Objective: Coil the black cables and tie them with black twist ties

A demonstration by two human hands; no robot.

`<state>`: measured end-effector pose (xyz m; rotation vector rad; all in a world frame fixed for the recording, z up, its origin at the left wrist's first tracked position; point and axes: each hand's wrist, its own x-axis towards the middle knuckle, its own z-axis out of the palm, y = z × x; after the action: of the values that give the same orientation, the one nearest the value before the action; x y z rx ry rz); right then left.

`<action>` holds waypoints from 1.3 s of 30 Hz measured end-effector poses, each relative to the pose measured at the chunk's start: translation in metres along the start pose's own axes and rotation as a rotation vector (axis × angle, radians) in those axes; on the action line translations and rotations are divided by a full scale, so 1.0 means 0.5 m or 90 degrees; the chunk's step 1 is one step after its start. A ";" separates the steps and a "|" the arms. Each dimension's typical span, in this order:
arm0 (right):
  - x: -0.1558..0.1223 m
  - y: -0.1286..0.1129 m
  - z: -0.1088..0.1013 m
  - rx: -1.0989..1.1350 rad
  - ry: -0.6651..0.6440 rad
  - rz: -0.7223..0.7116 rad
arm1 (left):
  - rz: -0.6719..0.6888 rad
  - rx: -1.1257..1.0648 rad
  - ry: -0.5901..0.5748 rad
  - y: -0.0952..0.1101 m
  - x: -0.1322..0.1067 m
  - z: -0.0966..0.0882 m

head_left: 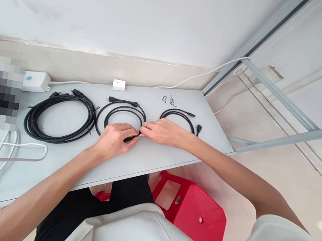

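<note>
Three black cable coils lie in a row on a light grey table (148, 159). The middle coil (123, 110) is a neat double ring. My left hand (114, 139) and my right hand (162, 131) meet at its near edge, both with fingers pinched on the cable there. A short black piece, perhaps a tie or a plug, shows between the fingertips of my left hand. The large thick coil (58, 117) lies to the left. The small coil (180, 117) lies to the right, partly behind my right hand.
A white power strip (35, 81) and a small white adapter (119, 85) sit at the table's back edge. Loose wire ties (169, 100) lie beyond the small coil. White cables (2, 151) loop at the left. A red stool (191, 213) stands under the table. A blurred patch covers the far left.
</note>
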<state>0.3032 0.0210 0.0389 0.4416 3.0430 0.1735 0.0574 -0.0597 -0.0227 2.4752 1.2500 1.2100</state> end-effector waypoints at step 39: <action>-0.004 -0.036 0.041 -0.002 0.238 0.031 | -0.091 -0.023 0.003 0.006 -0.003 0.000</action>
<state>0.3016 0.0052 0.0164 0.5375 3.3962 0.2942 0.0586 -0.0631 -0.0222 2.3155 1.3675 1.1933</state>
